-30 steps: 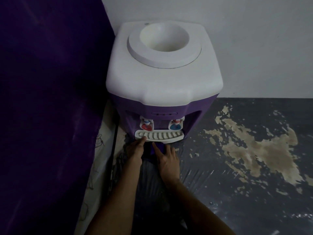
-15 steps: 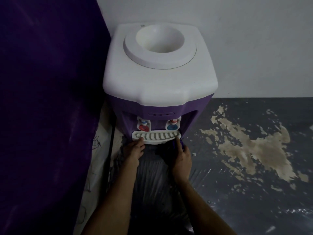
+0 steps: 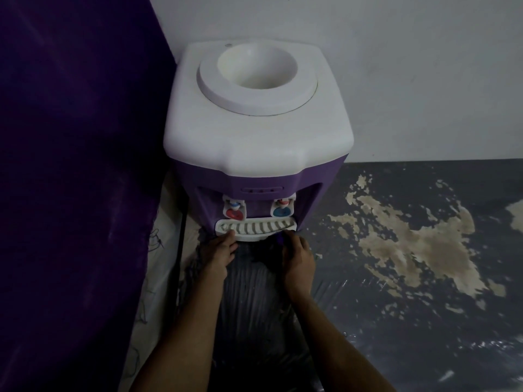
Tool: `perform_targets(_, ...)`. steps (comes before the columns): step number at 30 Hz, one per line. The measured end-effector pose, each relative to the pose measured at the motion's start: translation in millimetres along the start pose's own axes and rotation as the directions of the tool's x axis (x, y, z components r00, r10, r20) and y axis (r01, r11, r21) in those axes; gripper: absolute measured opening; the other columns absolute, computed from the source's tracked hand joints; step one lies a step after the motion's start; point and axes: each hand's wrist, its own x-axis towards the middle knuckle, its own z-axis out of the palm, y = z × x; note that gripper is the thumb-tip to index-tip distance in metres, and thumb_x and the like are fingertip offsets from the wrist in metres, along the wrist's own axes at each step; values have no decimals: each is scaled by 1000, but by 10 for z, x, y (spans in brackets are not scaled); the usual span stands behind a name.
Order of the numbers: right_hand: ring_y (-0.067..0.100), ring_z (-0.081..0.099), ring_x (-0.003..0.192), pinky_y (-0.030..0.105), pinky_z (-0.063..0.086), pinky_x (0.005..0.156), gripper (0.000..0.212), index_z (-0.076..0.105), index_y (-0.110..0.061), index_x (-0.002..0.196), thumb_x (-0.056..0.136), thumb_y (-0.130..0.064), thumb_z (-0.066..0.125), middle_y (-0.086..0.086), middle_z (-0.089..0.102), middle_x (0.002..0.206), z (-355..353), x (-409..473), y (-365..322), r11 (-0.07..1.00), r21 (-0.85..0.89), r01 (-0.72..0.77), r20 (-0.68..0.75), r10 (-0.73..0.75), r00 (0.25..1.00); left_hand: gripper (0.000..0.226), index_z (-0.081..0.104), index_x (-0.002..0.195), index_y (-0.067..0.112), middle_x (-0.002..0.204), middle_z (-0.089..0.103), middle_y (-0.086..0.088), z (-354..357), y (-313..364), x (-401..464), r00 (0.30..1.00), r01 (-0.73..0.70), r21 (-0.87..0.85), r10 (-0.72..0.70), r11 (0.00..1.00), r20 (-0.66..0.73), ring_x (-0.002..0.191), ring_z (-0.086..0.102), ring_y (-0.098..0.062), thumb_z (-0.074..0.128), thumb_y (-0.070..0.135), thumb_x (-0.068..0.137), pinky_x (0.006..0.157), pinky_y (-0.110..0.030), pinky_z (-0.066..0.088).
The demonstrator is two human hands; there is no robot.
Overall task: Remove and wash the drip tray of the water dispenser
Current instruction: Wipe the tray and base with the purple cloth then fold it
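Gripping the drip tray [image 3: 256, 228] at both ends: left hand [image 3: 218, 251] curling over the left front corner, fingers reaching onto the grille; right hand [image 3: 298, 254] curling round the right front corner. Holding, not yet lifting clear.

Sitting still seated in the recess at the base of the water dispenser [image 3: 259, 142], directly below the red tap [image 3: 235, 212] and the blue tap [image 3: 282, 210]. Lying with the long axis running left to right, across the line of both forearms. Projecting toward the person, so lying just ahead of both hands, with the open side of the recess facing the wrists.

Judging the coming move as a straight pull toward the body, at right angles to the long axis. Standing about equally near with both hands, so drawing evenly on both ends appears necessary to avoid skewing the tray in its slot. Keeping it level also seems advisable, any water inside being hidden from view.

Standing on a dark floor sheet [image 3: 410, 321], beside a purple panel [image 3: 70, 165].
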Motion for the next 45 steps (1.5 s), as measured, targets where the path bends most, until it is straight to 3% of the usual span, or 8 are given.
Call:
perform_targets(7,21,64,96,33,52,78,33,54,-20,125,93,-10,54,3,65,116,-22,113,34,986,124,-113,-133,130,983,39,58,129,12,134,60,-6,-23,4,-15,1000,11,-2,-11,1000,18,124,56,-20,60,29,94,99,-31,42)
perform_targets(13,26,59,103,37,51,85,49,55,-15,134,86,-2,59,7,64,123,60,-36,-49,999,24,32,-86,-30,996,38,57,129,16,134,60,-4,-59,11,-10,998,25,-7,-24,1000,55,125,55,-18,60,30,94,100,-30,40)
perform_targets(19,24,49,131,38,45,108,55,50,-16,144,91,-5,60,5,46,151,203,-252,-152,984,-2,179,69,-179,982,40,56,131,17,135,60,-5,-79,-4,12,997,10,-9,-9,1000,70,123,56,-18,59,31,94,99,-29,41)
perform_targets(23,15,47,133,27,42,109,54,43,-20,147,95,-16,59,0,46,150,85,-227,-82,960,46,275,114,-278,954,40,54,133,15,137,58,-7,-119,-46,22,994,-12,-4,13,1000,111,124,55,-20,53,33,97,99,-30,42)
perform_targets(28,21,58,104,37,52,86,34,55,-11,123,94,-28,63,7,55,123,7,-184,7,997,82,10,3,-10,1000,44,50,137,12,138,55,-12,-123,-97,15,993,-42,3,41,999,111,123,54,-22,50,35,99,98,-30,43)
perform_targets(37,26,67,92,40,54,80,24,60,-12,119,96,-19,56,10,72,105,308,-209,-368,983,182,-25,150,-3,989,38,64,125,18,125,67,-4,-178,-57,-55,987,-96,68,86,993,138,115,62,-19,59,37,93,104,-41,47)
perform_targets(43,3,67,74,14,49,63,16,67,-26,98,96,-40,60,-13,72,85,153,-55,-260,911,354,-213,257,124,958,42,73,109,24,112,72,4,-99,-85,-238,937,-324,477,347,817,42,107,65,-16,64,56,83,91,-27,48)
perform_targets(45,5,70,77,15,53,66,20,68,-28,93,95,-45,58,-10,73,84,114,3,-244,858,414,-305,247,216,945,47,72,110,22,111,72,4,-43,-165,-298,922,-350,503,384,790,39,107,65,-17,68,56,79,86,-26,47)
